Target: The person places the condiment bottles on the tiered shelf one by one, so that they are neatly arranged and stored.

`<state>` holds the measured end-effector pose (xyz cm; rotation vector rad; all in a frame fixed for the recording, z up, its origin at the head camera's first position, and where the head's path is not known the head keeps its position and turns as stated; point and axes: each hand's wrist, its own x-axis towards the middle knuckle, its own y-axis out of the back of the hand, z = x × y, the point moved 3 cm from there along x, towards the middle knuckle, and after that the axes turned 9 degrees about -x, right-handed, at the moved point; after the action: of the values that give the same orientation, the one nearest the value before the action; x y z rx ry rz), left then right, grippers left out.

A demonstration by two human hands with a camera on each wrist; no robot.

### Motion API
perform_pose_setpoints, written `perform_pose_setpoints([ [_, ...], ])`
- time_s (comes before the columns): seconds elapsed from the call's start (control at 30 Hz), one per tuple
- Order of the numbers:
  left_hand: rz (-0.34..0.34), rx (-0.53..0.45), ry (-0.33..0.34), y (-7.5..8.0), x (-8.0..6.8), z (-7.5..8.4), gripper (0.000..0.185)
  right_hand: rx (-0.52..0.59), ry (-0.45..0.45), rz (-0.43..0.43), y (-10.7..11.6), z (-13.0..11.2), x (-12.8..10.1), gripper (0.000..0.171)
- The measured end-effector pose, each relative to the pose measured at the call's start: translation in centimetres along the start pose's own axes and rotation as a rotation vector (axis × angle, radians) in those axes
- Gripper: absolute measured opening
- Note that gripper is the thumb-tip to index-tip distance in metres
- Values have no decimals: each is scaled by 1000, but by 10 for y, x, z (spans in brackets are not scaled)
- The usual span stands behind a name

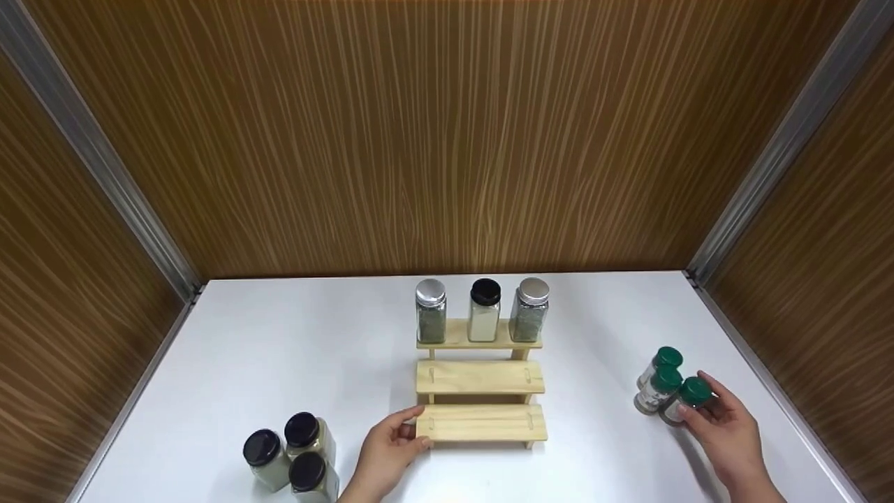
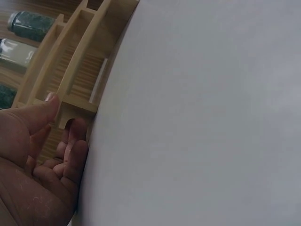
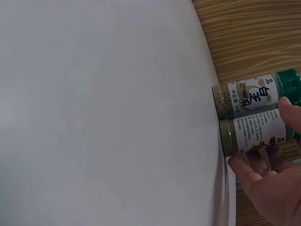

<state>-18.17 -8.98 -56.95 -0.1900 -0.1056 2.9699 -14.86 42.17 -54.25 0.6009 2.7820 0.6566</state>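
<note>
A three-step wooden rack (image 1: pixel 480 381) stands mid-table. Its top step carries a silver-lidded herb jar (image 1: pixel 431 312), a black-lidded pale jar (image 1: pixel 485 310) and another silver-lidded jar (image 1: pixel 530 310). My left hand (image 1: pixel 412 429) pinches the left end of the bottom step, thumb on top. In the left wrist view the thumb of that hand (image 2: pixel 66 113) lies against the rack (image 2: pixel 80 61). My right hand (image 1: pixel 698 406) grips the nearest of three green-capped jars (image 1: pixel 693 391) at the right. In the right wrist view this hand (image 3: pixel 270 139) holds the powder-filled jar (image 3: pixel 235 136).
Three black-lidded jars (image 1: pixel 293 454) stand at the front left of the white table (image 1: pixel 293 342). Two more green-capped jars (image 1: pixel 660 381) touch the held one. Wood-grain walls close in the back and both sides. The rack's two lower steps are bare.
</note>
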Motion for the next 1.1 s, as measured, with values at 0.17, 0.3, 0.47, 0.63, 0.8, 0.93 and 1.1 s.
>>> perform_pose_setpoints([
  [0.17, 8, -2, 6, 0, 0, -1, 57, -39, -41, 0, 1, -3, -5, 84],
  [0.3, 9, -9, -7, -1, 0, -1, 57, -126, -14, 40, 4, -8, -14, 83],
  [0.47, 6, -7, -2, 0, 1, -1, 58, -160, 131, 150, 7, -25, -29, 78],
  [0.63, -1, 8, -4, 0, 0, -1, 59, -153, 294, 233, 3, -49, -42, 76],
  [0.8, 7, 9, -4, 0, 1, -1, 59, -81, 435, 244, -11, -77, -50, 74],
  [0.93, 10, 0, -17, 0, 1, -1, 58, -12, 557, 210, -25, -97, -52, 73],
  [1.1, -1, 2, -46, 0, 2, -4, 57, 17, 616, 131, -42, -119, -52, 66],
])
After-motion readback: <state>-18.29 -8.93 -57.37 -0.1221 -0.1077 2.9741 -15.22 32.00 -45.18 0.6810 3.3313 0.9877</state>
